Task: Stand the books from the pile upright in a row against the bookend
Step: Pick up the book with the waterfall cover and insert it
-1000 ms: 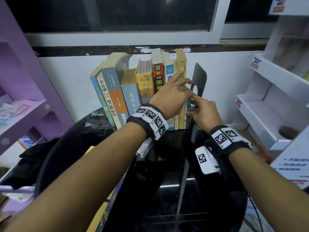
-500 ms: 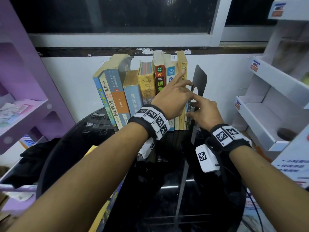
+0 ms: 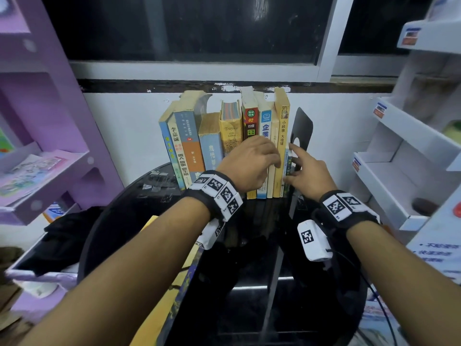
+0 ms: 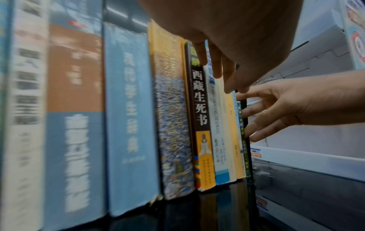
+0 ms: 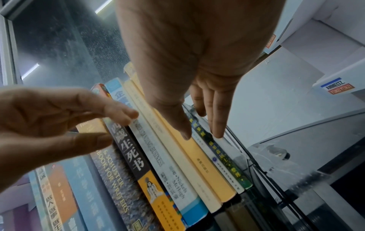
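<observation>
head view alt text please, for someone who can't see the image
Two bare hands reach to the right end of a row of upright paperback books on a glossy black table: the left hand rests on the spines, the right hand touches the thin last books beside a black metal bookend. Purple shelves stand left, white shelves right.

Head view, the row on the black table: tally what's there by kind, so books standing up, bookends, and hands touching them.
Upright books: 11 (the thin ones beside the bookend are hard to tell apart)
Bookend: 1
Hands: 2, left hand and right hand
Total: 14
</observation>
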The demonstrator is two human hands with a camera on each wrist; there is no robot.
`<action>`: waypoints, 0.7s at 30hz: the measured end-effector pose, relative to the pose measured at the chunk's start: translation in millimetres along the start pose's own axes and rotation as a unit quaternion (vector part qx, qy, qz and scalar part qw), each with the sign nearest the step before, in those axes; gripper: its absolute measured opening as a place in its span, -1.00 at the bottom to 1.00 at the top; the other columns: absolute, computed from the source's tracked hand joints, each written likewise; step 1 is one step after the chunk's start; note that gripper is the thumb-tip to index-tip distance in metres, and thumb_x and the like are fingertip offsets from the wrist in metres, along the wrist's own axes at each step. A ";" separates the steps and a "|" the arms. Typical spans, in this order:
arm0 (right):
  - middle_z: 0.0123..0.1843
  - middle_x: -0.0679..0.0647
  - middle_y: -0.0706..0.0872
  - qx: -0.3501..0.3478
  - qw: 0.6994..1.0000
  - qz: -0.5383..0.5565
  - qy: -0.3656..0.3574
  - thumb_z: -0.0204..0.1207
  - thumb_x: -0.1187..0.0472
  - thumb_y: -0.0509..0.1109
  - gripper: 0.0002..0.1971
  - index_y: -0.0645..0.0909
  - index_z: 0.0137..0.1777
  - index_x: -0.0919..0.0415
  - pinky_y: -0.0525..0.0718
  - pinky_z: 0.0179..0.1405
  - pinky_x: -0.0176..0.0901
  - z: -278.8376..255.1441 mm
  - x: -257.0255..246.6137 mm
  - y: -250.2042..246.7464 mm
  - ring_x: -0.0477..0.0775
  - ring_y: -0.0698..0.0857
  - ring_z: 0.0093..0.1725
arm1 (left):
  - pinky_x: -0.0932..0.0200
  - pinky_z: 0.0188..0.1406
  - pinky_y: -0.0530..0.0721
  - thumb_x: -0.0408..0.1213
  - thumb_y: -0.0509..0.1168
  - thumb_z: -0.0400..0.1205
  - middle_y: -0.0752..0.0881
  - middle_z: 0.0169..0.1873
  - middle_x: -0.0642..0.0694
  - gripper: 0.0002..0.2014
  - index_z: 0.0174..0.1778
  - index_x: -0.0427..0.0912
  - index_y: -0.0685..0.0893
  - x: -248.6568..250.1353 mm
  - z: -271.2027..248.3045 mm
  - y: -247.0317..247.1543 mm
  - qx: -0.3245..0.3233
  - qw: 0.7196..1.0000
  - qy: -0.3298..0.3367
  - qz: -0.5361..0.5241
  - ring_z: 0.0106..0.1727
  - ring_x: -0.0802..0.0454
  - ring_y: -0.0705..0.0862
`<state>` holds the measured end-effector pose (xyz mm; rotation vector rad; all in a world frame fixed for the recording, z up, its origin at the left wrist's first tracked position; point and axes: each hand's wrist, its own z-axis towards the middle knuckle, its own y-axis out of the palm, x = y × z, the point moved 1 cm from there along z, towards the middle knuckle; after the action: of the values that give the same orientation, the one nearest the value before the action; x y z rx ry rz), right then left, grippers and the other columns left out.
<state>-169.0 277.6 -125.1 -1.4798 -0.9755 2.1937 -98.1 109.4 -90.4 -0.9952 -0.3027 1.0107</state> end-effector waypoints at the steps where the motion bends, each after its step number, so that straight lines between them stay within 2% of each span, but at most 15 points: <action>1: 0.32 0.16 0.69 -0.001 1.000 0.003 -0.001 0.41 0.34 0.56 -0.15 0.26 0.60 -0.19 0.76 0.13 0.03 -2.6 -2.3 -0.4 0.09 0.79 0.04 | -0.04 0.33 0.52 -0.47 0.29 0.44 0.77 0.02 -0.08 -0.74 -0.04 -0.15 0.78 -0.4 -5.7 -1.9 -0.005 1.000 -0.010 -0.001 0.18 -0.09 0.65; 4: 0.36 0.15 0.68 0.001 1.000 0.007 -0.002 0.45 0.33 0.53 -0.23 0.30 0.58 -0.13 0.76 0.12 0.10 -11.5 -10.9 -4.3 0.10 0.79 0.05 | -0.07 0.32 0.53 -0.44 0.30 0.46 0.76 0.04 -0.08 -0.74 -0.01 -0.13 0.77 -2.1 -22.9 -8.3 -0.025 0.999 -0.040 0.004 0.17 -0.08 0.65; 7: 0.41 0.11 0.65 -0.011 1.000 0.008 0.002 0.48 0.33 0.51 -0.30 0.34 0.57 -0.02 0.74 0.17 0.03 -22.5 -20.1 -10.2 0.09 0.79 0.08 | -0.13 0.25 0.56 -0.42 0.29 0.46 0.76 0.03 -0.09 -0.73 0.01 -0.14 0.76 -4.1 -40.7 -16.7 -0.038 0.996 -0.077 -0.007 0.14 -0.11 0.65; 10: 0.46 0.12 0.60 -0.026 1.000 0.002 0.013 0.47 0.34 0.52 -0.30 0.34 0.57 0.01 0.69 0.20 0.02 -34.3 -27.0 -14.4 0.13 0.75 0.19 | -0.05 0.26 0.52 -0.39 0.29 0.50 0.73 0.10 -0.08 -0.70 0.12 -0.11 0.73 -5.9 -60.7 -24.5 -0.069 0.988 -0.141 -0.009 0.19 -0.10 0.61; 13: 0.49 0.14 0.57 -0.033 0.999 -0.021 0.018 0.44 0.30 0.55 -0.30 0.38 0.55 0.01 0.67 0.25 0.03 -46.3 -32.1 -15.0 0.15 0.69 0.30 | 0.00 0.18 0.52 -0.40 0.26 0.50 0.72 0.09 -0.09 -0.69 0.14 -0.10 0.72 -7.1 -80.8 -33.0 -0.090 0.978 -0.190 -0.012 0.16 -0.12 0.62; 17: 0.49 0.09 0.57 -0.061 0.996 -0.050 0.037 0.44 0.25 0.55 -0.31 0.39 0.55 0.06 0.56 0.27 -0.15 -62.6 -40.1 -13.4 0.09 0.65 0.33 | 0.01 0.18 0.56 -0.27 0.30 0.55 0.66 0.21 -0.07 -0.67 0.24 -0.01 0.66 -10.2 -107.9 -45.5 -0.154 0.950 -0.269 -0.026 0.24 -0.11 0.60; 21: 0.50 0.10 0.55 -0.107 0.991 -0.055 0.055 0.44 0.22 0.56 -0.30 0.37 0.56 0.08 0.55 0.24 -0.18 -77.1 -52.6 -3.8 0.09 0.60 0.38 | -0.08 0.29 0.56 -0.15 0.35 0.58 0.57 0.31 -0.07 -0.63 0.32 0.00 0.59 -9.5 -133.4 -56.4 -0.193 0.916 -0.348 -0.055 0.35 -0.12 0.53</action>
<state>-77.9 276.4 -104.1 -1.5790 -1.2539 1.9588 12.6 18.9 -115.7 -0.9201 -1.1753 1.2026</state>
